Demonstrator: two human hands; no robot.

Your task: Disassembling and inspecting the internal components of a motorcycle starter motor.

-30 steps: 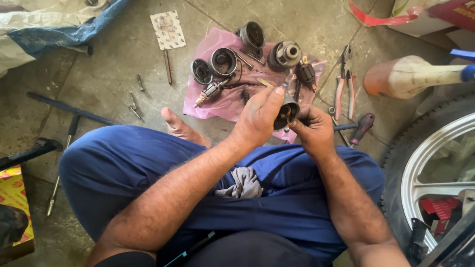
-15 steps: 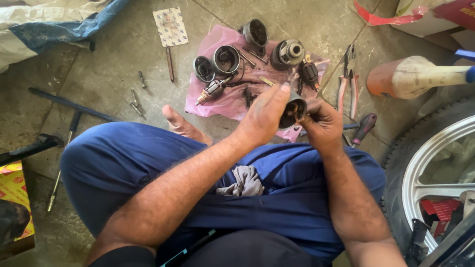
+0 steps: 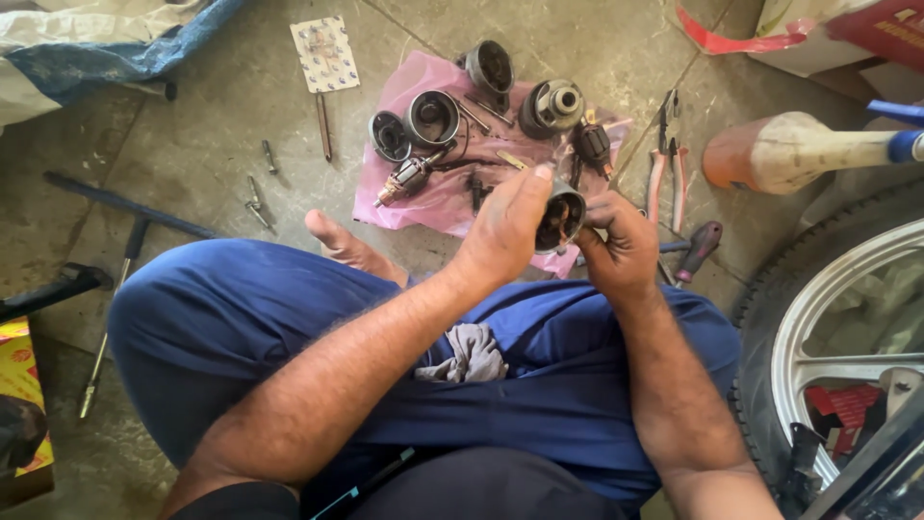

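I sit cross-legged on a stone floor in blue trousers. My left hand [image 3: 508, 226] and my right hand [image 3: 621, 243] together grip a dark round metal motor housing [image 3: 561, 218], its open end facing me. Beyond my hands a pink plastic sheet [image 3: 438, 197] lies on the floor with motor parts on it: a copper-wound armature [image 3: 406, 179], two round end caps [image 3: 414, 125], a cylindrical casing [image 3: 490, 66] and a geared housing [image 3: 552, 106]. A grey rag [image 3: 469, 354] rests in my lap.
Red-handled pliers [image 3: 664, 154] and a screwdriver [image 3: 700, 249] lie right of the sheet. Bolts [image 3: 256, 205], a small card of parts [image 3: 325, 53] and a long bar [image 3: 125, 202] lie to the left. A motorcycle wheel [image 3: 828, 356] stands at right, an orange-white bottle [image 3: 780, 154] above it.
Both hands with the housing have shifted slightly up and right; the housing's open end has turned more toward me.
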